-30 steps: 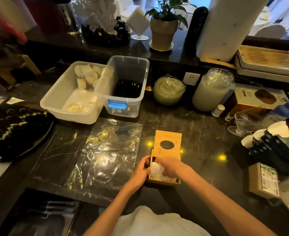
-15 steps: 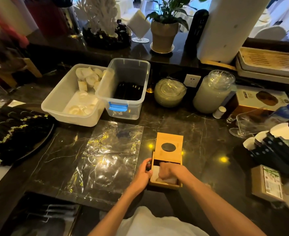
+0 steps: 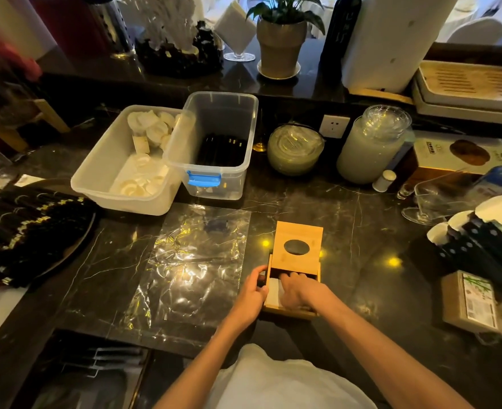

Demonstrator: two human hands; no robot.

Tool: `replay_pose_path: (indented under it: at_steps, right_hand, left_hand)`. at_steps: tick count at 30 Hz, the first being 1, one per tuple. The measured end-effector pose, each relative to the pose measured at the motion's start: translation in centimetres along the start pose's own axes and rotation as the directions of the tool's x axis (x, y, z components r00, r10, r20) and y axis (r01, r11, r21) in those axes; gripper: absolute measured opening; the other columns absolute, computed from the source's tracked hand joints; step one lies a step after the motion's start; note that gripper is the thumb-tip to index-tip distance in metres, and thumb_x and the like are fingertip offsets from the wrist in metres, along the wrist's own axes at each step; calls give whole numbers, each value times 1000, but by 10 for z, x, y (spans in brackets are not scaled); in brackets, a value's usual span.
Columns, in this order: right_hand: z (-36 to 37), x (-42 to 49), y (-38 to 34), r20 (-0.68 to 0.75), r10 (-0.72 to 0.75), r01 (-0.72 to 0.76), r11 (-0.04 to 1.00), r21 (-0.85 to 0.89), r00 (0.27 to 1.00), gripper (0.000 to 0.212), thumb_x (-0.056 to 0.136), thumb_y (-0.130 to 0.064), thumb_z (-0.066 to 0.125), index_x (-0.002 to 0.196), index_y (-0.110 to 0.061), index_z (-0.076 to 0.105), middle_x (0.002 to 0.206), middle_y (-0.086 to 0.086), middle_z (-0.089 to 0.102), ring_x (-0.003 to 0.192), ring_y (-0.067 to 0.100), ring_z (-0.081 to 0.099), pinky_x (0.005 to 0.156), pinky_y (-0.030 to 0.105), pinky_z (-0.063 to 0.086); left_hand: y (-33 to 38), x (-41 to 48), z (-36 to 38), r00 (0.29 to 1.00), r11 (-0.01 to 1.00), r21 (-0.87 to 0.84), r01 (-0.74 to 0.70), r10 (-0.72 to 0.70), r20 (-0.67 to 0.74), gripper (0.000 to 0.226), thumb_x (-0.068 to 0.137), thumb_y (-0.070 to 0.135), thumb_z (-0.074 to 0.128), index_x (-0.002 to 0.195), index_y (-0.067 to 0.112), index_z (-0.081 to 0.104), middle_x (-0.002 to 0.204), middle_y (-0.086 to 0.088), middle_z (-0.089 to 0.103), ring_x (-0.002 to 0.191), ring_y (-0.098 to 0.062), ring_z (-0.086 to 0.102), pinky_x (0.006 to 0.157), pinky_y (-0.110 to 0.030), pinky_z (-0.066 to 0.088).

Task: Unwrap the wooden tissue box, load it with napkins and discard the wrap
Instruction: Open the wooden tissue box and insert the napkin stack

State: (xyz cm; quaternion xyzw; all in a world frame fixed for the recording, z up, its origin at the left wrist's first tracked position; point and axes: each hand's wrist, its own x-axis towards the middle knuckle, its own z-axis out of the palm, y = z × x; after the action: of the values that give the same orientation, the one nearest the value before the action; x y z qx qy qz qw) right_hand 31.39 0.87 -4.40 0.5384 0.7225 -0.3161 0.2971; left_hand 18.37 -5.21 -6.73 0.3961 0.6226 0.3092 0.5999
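Observation:
The wooden tissue box (image 3: 291, 311) sits on the dark marble counter, its sliding lid (image 3: 298, 246) with an oval hole pushed half back. White napkins (image 3: 274, 292) lie inside the exposed near half. My left hand (image 3: 252, 293) grips the box's left wall. My right hand (image 3: 298, 292) lies flat on the napkins inside the box, fingertips reaching under the lid's edge. The clear plastic wrap (image 3: 190, 270) lies flat on the counter to the left of the box.
Two plastic tubs (image 3: 96, 184) (image 3: 211, 184) stand behind the wrap. Glass jars (image 3: 371, 149) and a wall socket are at the back. A tray of black chopstick sleeves (image 3: 28, 231) is at left. Another wrapped box (image 3: 469, 302) and cup stacks are at right.
My right hand has pushed deeper into the box, pressing the napkins down and forward under the lid. My left hand stays on the box's left side.

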Motion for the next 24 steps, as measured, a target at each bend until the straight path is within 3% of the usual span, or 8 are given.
replay_pose_path:
  at_steps: [4, 7, 11, 13, 15, 16, 19, 24]
  right_hand:
    - [-3, -7, 2, -34, -48, 49, 998, 30, 998, 51, 92, -22, 49, 142, -14, 40, 144, 13, 47, 130, 33, 47, 107, 43, 40]
    - [2, -20, 17, -214, -125, 181, 948, 264, 969, 41, 95, -17, 48, 135, -22, 53, 137, 3, 58, 125, 24, 54, 101, 34, 44]
    - [18, -42, 50, -656, 161, 359, 729, 583, 737, 33, 99, -27, 49, 132, -29, 55, 130, -15, 54, 127, 9, 49, 106, 34, 41]
    - [26, -49, 59, -509, 266, 393, 386, 835, 819, 50, 100, -43, 42, 147, -29, 36, 147, -14, 37, 139, 11, 34, 113, 42, 30]
    - [38, -50, 56, -300, 108, 311, -103, 945, 948, 50, 98, -54, 27, 141, -33, 44, 148, -6, 47, 134, 15, 48, 108, 41, 40]
    - [42, -50, 53, -267, 49, 272, -219, 937, 962, 49, 98, -55, 22, 132, -38, 53, 138, -5, 59, 125, 15, 58, 101, 39, 46]
    - [48, -48, 48, -232, 45, 236, -258, 937, 972, 50, 98, -57, 14, 119, -50, 59, 131, -8, 65, 121, 15, 61, 101, 41, 47]
    - [57, -39, 57, -229, 32, 228, -281, 932, 973, 56, 96, -61, 16, 147, -43, 28, 150, -3, 45, 138, 20, 43, 117, 48, 29]
  left_hand:
    - [-2, 2, 0, 1000, 1000, 23, -2, 2, 4, 52, 96, 2, 42, 139, 29, 39, 133, -8, 51, 118, -26, 55, 98, -57, 48]
    - [2, 4, 0, 1000, 999, 40, 11, -12, 20, 53, 97, 2, 42, 144, 25, 33, 138, -9, 49, 120, -25, 54, 102, -53, 46]
    - [12, 4, -1, 999, 998, -41, 39, -37, 30, 50, 103, 25, 40, 150, 22, 23, 152, -8, 36, 135, -22, 41, 112, -43, 38]
    - [18, 1, -2, 995, 993, -100, 69, -61, 76, 53, 102, 38, 35, 152, 28, 20, 153, -5, 36, 136, -21, 40, 110, -43, 39]
    - [23, -2, 1, 988, 991, -126, 49, -30, 151, 48, 102, 45, 29, 150, 37, 24, 149, 1, 44, 133, -15, 46, 109, -45, 41]
    - [24, -4, 2, 984, 993, -118, 22, -1, 177, 47, 103, 44, 25, 149, 39, 26, 148, 4, 46, 133, -14, 47, 111, -47, 40]
    - [25, -5, 7, 977, 994, -102, -35, 55, 205, 46, 104, 41, 19, 150, 36, 23, 150, 6, 44, 134, -10, 45, 115, -45, 35]
    - [23, -2, 8, 976, 997, -65, -30, 44, 215, 45, 103, 47, 17, 147, 44, 27, 146, 11, 48, 131, -7, 49, 112, -44, 39]
